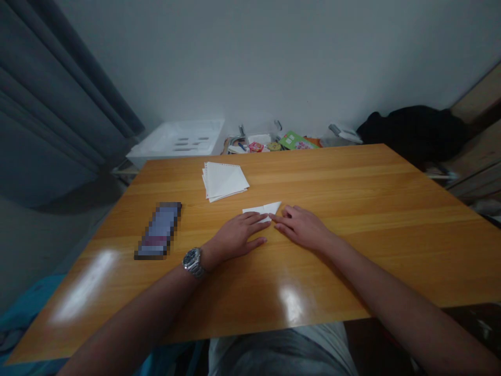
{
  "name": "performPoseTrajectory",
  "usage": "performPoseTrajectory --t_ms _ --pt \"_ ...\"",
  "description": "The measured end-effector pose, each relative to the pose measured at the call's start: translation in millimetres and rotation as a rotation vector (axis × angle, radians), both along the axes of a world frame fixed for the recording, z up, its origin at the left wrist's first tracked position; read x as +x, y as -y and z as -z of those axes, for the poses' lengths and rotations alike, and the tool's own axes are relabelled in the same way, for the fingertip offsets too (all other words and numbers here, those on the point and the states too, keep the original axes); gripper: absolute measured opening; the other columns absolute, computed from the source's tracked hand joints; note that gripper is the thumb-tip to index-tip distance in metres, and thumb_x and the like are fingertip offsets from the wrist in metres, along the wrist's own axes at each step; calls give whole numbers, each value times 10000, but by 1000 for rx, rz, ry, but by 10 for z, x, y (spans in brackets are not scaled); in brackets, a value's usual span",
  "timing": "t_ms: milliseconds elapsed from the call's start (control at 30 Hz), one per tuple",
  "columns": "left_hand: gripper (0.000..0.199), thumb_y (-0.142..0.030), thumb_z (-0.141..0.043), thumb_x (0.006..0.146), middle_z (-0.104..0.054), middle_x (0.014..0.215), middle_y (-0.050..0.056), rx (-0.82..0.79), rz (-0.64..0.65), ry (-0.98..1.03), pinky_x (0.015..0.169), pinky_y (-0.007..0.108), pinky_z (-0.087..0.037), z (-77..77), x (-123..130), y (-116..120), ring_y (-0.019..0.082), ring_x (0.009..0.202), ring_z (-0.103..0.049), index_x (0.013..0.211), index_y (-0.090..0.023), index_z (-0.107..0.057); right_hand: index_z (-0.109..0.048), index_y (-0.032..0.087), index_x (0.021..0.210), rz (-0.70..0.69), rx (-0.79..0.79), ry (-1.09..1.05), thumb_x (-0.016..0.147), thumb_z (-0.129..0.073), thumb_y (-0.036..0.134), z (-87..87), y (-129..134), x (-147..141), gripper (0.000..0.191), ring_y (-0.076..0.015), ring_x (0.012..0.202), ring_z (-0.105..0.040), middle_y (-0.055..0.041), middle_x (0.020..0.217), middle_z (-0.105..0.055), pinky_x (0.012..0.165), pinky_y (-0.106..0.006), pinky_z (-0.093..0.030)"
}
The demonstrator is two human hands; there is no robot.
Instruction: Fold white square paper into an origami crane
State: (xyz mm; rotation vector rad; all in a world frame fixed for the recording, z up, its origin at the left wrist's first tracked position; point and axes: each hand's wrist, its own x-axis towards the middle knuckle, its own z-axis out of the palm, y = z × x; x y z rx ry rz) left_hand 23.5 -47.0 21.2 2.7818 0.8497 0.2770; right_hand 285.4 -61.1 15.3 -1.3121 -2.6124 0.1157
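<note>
- Nearest, below the near edge of the wooden surface (352,183): light grey clothing (277,355) on the lap.
- On the left wrist, a metal wristwatch (191,259), well apart from the folded paper.
- Left hand (237,236): grip open, with fingers laid rather flat over the near left part of the folded white paper (273,207); thumb apart, toward the near side.
- Right hand (307,228): grip also open, index finger reaching to the paper from the right, thumb apart from this finger, other fingers curled; no pinch visible.
- Folded paper just beyond the fingertips and partly under them, with long axis running mostly from left to right, and pointed right end turned slightly away to the far side. Left hand nearer, with more covering; exact folds under the fingers impossible to tell.
- To the left of the left hand, well apart: a phone (160,230), screen blurred.
- Farther, slightly to the left: loose stack of punched paper sheets (225,180), not touching the folded paper.
- Beyond the far edge: white slotted tray (213,130), green booklet (297,141) and, at right, black cloth (418,130).
</note>
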Motion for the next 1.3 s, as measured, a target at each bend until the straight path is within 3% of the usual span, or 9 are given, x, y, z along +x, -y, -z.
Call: performPoseTrajectory --t_ms 133,300,567,767,867,967,1300 --pt "522 -514 -454 1009 -454 1552 73 1 -4 2 1190 477 -357 20 -8 0 274 1401 -451 1460 -255 -503 -569 335 1423 48 -10 44 1060 -354 439 -16 -45 79 434 -221 922 -548 -82 1020 -609 822 -338 -415" --pt "507 -501 -457 1011 -447 1557 77 0 -10 -4 1194 475 -352 17 -11 2 275 1401 -451 1445 -247 -521 -517 326 1469 220 13 111 1063 -326 448 11 -160 206 464 -234 934 -544 -96 1050 -615 820 -336 -399" --pt "497 -496 -458 1012 -464 1546 65 14 -7 14 1188 460 -363 37 -18 -3 263 1392 -462 1443 -257 -520 -575 266 1428 291 66 29 1063 -300 437 116 -240 233 488 -246 900 -571 -110 1000 -624 796 -351 -441" --pt "480 -488 -462 1013 -464 1547 58 20 -11 26 1187 456 -366 37 -18 9 256 1388 -469 1434 -267 -527 -511 291 1477 210 55 -153 1051 -350 437 89 -225 316 478 -247 951 -592 -100 1012 -621 867 -387 -491" --pt "463 -466 -447 1022 -475 1538 61 32 -24 13 1184 432 -373 36 -11 28 247 1393 -466 1425 -255 -535 -550 308 1445 80 81 -153 1026 -435 445 48 -162 276 456 -280 1118 -555 -132 1220 -599 992 -456 -465" --pt "467 -452 -438 1028 -482 1531 75 45 -30 -8 1170 416 -392 44 -7 42 246 1400 -463 1433 -236 -524 -499 353 1475 -96 39 -68 1005 -476 498 45 -100 222 493 -322 1370 -410 -114 1508 -445 1112 -536 -374" --pt "470 -442 -411 1037 -510 1502 79 90 -41 -38 1165 411 -392 43 38 59 246 1385 -475 1448 -229 -493 -478 372 1485 -43 -20 -44 1020 -434 509 91 -85 209 487 -310 1476 -325 -55 1634 -319 1168 -532 -346"
